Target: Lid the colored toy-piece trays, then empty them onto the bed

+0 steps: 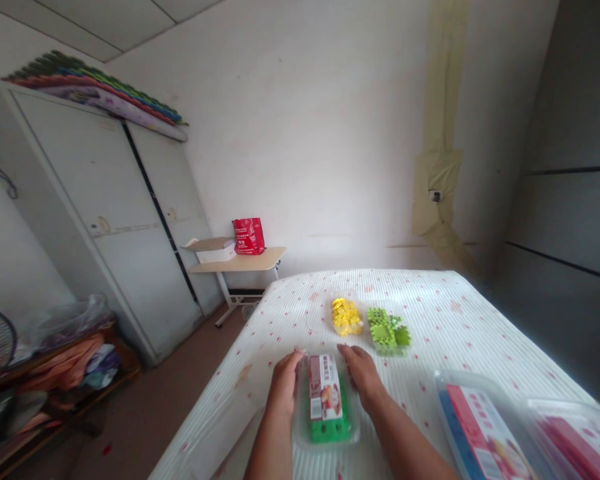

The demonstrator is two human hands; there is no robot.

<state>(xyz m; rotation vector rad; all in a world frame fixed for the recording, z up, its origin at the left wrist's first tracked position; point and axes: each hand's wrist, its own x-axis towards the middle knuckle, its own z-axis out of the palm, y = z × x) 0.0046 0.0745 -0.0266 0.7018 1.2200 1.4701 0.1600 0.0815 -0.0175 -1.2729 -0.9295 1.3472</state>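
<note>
A clear plastic container (325, 400) with green contents and a printed label lies on the bed-like surface in front of me. My left hand (284, 381) grips its left side near the far corner. On the opposite side my right hand (363, 373) holds the far right edge, fingers curved against the rim. Beyond the hands stand a small clear tub of yellow pieces (347, 317) and another of light green pieces (387, 332). The undersides of my fingers are hidden.
At the right lie a labelled container with blue contents (480, 427) and one with red contents (575, 440). A patterned white cover (410, 283) spreads beneath everything. Behind it are a small table (250, 261) with a red bag (249, 236) and a grey cabinet (115, 193).
</note>
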